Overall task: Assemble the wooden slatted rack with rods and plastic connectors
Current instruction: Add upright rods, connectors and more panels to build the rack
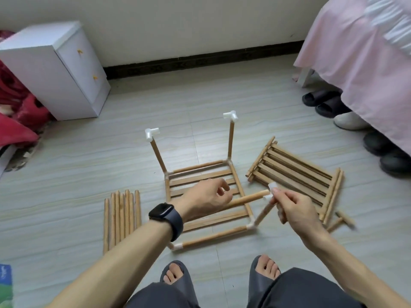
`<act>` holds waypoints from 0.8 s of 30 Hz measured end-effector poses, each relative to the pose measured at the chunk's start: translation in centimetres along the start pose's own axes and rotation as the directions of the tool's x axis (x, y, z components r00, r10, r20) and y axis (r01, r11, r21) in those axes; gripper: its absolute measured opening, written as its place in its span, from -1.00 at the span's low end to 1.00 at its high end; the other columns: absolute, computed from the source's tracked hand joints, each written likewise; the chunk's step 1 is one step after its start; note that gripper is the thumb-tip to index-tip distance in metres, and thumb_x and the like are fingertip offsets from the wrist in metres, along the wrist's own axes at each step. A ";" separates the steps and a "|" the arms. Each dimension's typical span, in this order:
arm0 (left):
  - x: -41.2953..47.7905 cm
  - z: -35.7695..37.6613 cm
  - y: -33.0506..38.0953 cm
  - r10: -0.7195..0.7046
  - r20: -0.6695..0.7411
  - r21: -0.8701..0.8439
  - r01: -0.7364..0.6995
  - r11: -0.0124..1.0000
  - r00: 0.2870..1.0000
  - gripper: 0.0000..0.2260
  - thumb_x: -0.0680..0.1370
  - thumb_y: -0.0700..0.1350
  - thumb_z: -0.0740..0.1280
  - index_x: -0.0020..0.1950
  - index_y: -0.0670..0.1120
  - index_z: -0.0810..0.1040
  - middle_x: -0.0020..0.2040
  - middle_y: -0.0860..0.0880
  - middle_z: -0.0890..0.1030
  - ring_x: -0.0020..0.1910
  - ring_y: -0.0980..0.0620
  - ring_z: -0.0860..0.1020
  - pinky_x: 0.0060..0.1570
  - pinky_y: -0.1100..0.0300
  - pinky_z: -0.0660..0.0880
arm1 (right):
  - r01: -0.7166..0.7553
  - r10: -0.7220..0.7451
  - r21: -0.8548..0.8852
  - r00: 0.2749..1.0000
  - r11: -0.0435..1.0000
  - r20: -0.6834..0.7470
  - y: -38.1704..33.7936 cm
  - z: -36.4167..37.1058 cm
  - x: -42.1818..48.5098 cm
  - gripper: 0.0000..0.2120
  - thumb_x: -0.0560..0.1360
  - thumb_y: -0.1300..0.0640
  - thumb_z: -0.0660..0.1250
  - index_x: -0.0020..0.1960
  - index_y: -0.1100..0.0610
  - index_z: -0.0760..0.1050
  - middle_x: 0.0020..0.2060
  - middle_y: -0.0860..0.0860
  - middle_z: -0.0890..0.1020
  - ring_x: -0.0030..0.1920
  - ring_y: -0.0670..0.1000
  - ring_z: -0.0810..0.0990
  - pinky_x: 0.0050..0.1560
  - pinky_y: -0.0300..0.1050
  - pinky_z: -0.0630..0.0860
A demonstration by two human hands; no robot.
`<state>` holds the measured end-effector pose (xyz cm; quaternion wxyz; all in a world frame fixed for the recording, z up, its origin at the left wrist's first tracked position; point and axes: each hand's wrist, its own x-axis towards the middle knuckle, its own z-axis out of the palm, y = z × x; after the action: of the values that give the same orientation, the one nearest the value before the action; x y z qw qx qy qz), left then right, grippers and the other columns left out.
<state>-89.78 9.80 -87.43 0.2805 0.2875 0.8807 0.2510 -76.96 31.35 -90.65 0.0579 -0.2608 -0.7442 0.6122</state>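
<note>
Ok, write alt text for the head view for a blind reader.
Over a half-built wooden slatted rack on the floor, the left hand holds a round wooden rod towards a white plastic connector pinched by the right hand. Loose spare rods lie left, stacked slatted panels right.

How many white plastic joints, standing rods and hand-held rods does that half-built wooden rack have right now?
white plastic joints: 7
standing rods: 3
rod held in the left hand: 1
Total: 11
</note>
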 end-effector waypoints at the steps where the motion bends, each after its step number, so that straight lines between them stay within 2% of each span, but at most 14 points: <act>1: 1.0 0.4 1.4 0.018 0.037 -0.010 -0.018 1.000 0.999 -0.61 0.62 0.16 0.29 0.37 0.00 0.48 0.23 0.02 0.61 0.13 0.05 0.58 0.16 0.08 0.57 | 0.040 -0.043 -0.026 0.993 0.999 -0.109 0.0 -1.0 0.5 -0.65 0.62 -0.03 0.33 -0.23 0.15 0.62 -0.50 0.00 0.46 -0.41 0.06 0.41 -0.32 -0.03 0.33; 3: 3.0 1.6 3.4 0.044 0.088 -0.017 -0.043 0.999 0.995 -0.54 0.60 0.17 0.33 0.43 -0.01 0.43 0.27 0.01 0.58 0.16 0.03 0.57 0.16 0.09 0.55 | 0.076 -0.095 -0.088 0.966 0.993 -0.239 0.2 -2.1 1.9 -0.68 0.60 -0.10 0.34 -0.19 0.10 0.59 -0.44 -0.04 0.52 -0.36 0.03 0.46 -0.27 -0.04 0.37; 4: 3.9 2.3 4.1 0.059 0.102 -0.002 -0.059 0.998 0.993 -0.52 0.60 0.16 0.33 0.45 -0.02 0.41 0.29 -0.01 0.58 0.18 0.01 0.56 0.18 0.07 0.54 | 0.074 -0.097 -0.104 0.966 0.992 -0.238 0.3 -2.2 2.5 -0.72 0.59 -0.12 0.35 -0.14 0.06 0.57 -0.36 -0.04 0.58 -0.30 0.02 0.51 -0.24 -0.04 0.42; 7: 5.5 4.5 5.3 0.084 0.117 0.031 -0.089 0.996 0.990 -0.58 0.63 0.12 0.29 0.44 -0.03 0.42 0.29 -0.04 0.60 0.18 -0.03 0.57 0.21 0.03 0.53 | 0.017 -0.025 -0.109 0.997 0.994 -0.072 1.1 -1.1 4.2 -0.71 0.54 -0.22 0.37 -0.03 0.01 0.57 -0.18 -0.05 0.66 -0.14 -0.01 0.62 -0.13 -0.07 0.51; 8: 5.8 5.1 5.3 0.093 0.109 0.018 -0.096 0.995 0.990 -0.62 0.64 0.10 0.27 0.41 -0.03 0.45 0.25 -0.06 0.62 0.15 -0.04 0.59 0.20 0.01 0.55 | 0.013 -0.016 -0.144 1.000 0.989 -0.019 1.6 -0.6 4.6 -0.62 0.51 -0.30 0.34 -0.05 0.02 0.59 -0.19 -0.05 0.67 -0.13 -0.02 0.63 -0.11 -0.07 0.51; 10: 6.1 5.9 5.1 0.100 0.099 -0.056 -0.095 0.994 0.990 -0.70 0.65 0.06 0.25 0.32 -0.04 0.51 0.14 -0.07 0.65 0.03 -0.05 0.63 0.11 -0.02 0.59 | 0.015 0.001 -0.218 0.997 0.976 0.073 2.9 0.3 5.2 -0.45 0.46 -0.43 0.16 -0.11 0.01 0.64 -0.21 -0.06 0.70 -0.10 -0.04 0.64 -0.02 0.00 0.54; 12: 6.2 6.2 4.5 0.102 0.078 -0.101 -0.094 0.990 0.992 -0.72 0.62 0.03 0.27 0.28 -0.03 0.53 0.09 -0.06 0.65 -0.01 -0.04 0.62 0.08 -0.02 0.58 | 0.015 0.010 -0.182 0.990 0.983 0.138 3.9 0.9 5.2 -0.41 0.50 -0.41 0.03 -0.12 -0.07 0.70 -0.16 -0.09 0.74 -0.03 -0.08 0.67 0.10 -0.01 0.53; 14: 5.9 6.5 3.9 0.142 0.029 -0.055 -0.140 0.989 0.989 -0.69 0.59 0.08 0.27 0.30 0.04 0.51 0.09 -0.01 0.65 0.01 0.00 0.60 0.06 0.01 0.57 | 0.031 -0.015 -0.116 0.990 0.993 0.138 4.1 1.3 5.0 -0.40 0.53 -0.40 0.00 -0.10 -0.10 0.72 -0.15 -0.08 0.75 -0.01 -0.06 0.69 0.13 0.01 0.53; 18: 5.1 6.5 3.5 0.265 -0.067 0.091 -0.259 0.962 0.962 -0.65 0.60 0.23 0.26 0.25 0.05 0.49 -0.10 0.04 0.63 -0.15 0.03 0.57 -0.13 0.09 0.55 | 0.049 -0.043 -0.084 0.996 0.995 0.080 4.2 1.5 5.0 -0.50 0.65 -0.24 0.05 -0.18 -0.16 0.70 -0.21 -0.07 0.74 -0.09 -0.09 0.68 0.05 -0.07 0.54; 21: 4.9 6.7 2.9 0.297 -0.141 0.169 -0.273 0.947 0.944 -0.75 0.63 0.24 0.20 0.08 0.08 0.46 -0.17 0.03 0.61 -0.22 0.01 0.55 -0.20 0.04 0.53 | 0.042 -0.038 -0.080 0.998 0.996 0.050 4.3 1.5 5.2 -0.42 0.69 -0.20 0.05 -0.30 0.00 0.66 -0.36 -0.01 0.70 -0.23 -0.09 0.66 -0.09 -0.17 0.51; 24: 4.3 7.5 2.8 0.290 -0.119 0.263 -0.252 0.931 0.949 -0.74 0.65 0.25 0.13 -0.03 0.10 0.38 -0.23 0.05 0.56 -0.30 0.02 0.51 -0.26 -0.03 0.53 | 0.036 -0.038 -0.074 0.999 0.997 -0.014 4.0 1.9 5.1 -0.41 0.71 -0.11 0.07 -0.41 0.06 0.53 -0.49 -0.07 0.61 -0.40 -0.19 0.55 -0.28 -0.33 0.40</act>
<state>-86.90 16.66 -92.61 0.1357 0.4184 0.8758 0.1988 -80.85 32.51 -96.05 0.0654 -0.2538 -0.7705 0.5810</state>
